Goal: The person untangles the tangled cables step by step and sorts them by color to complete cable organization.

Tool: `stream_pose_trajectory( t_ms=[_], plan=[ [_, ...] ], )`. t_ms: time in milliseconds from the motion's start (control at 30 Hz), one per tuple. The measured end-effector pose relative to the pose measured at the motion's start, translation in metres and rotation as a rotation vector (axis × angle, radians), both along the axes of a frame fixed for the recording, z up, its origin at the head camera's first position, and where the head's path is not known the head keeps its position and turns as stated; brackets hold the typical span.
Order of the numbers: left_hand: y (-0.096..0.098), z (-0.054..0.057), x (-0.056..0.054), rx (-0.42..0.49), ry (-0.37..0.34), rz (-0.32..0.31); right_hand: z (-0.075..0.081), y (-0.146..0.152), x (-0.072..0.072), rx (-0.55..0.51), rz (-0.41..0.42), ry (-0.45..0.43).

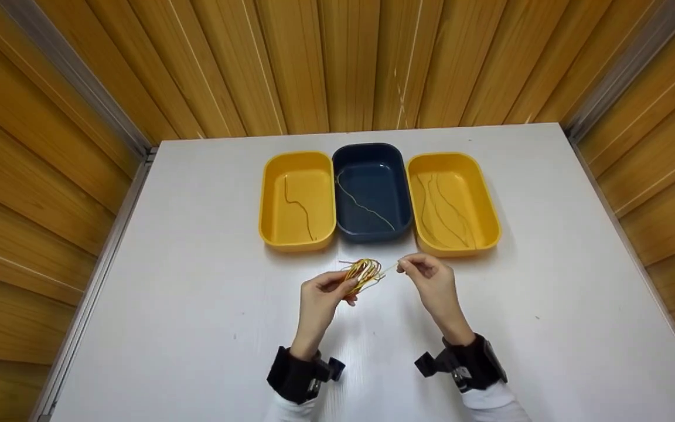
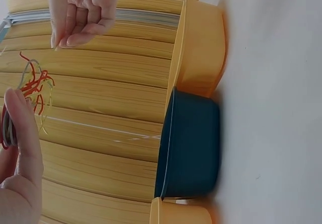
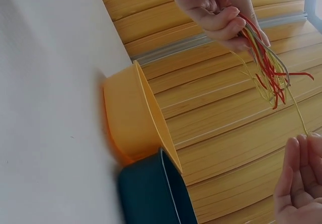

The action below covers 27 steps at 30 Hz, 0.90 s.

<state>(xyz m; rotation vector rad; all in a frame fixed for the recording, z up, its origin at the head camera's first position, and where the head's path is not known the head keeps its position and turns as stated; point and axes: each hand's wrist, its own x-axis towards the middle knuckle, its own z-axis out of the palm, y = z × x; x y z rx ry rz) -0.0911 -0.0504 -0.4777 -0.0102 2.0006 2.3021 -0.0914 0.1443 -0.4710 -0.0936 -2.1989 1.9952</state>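
Note:
My left hand holds a looped bundle of thin cords, with the thumb on top. In the right wrist view, red, yellow and grey cords fan out from the left hand's fingers. My right hand is to the right of the bundle, thumb and fingertips pinching the end of a yellow cord. That cord runs taut from the bundle to the right fingertips. Both hands are above the white table, in front of the bins.
Three bins stand side by side: a left yellow bin with one dark cord, a dark blue bin with one pale cord, and a right yellow bin with several cords. Wood-look panels surround the white table.

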Motion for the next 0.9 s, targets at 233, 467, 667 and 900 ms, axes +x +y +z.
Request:
stream_pose_trajectory(
  t_ms=[233,467,667,900],
  plan=[
    [-0.004,0.0,0.0,0.022,-0.053,-0.013,0.003,0.01,-0.003,-0.064,-0.109,-0.019],
    [-0.015,-0.002,0.001,0.021,-0.05,0.045,0.006,0.032,-0.008,-0.156,-0.151,-0.055],
    [-0.019,-0.001,0.001,0.002,-0.037,0.059,0.007,0.044,-0.009,-0.244,-0.23,-0.036],
    [-0.017,0.001,0.002,-0.045,-0.018,-0.012,0.005,0.052,-0.013,-0.324,-0.27,0.032]
  ],
)
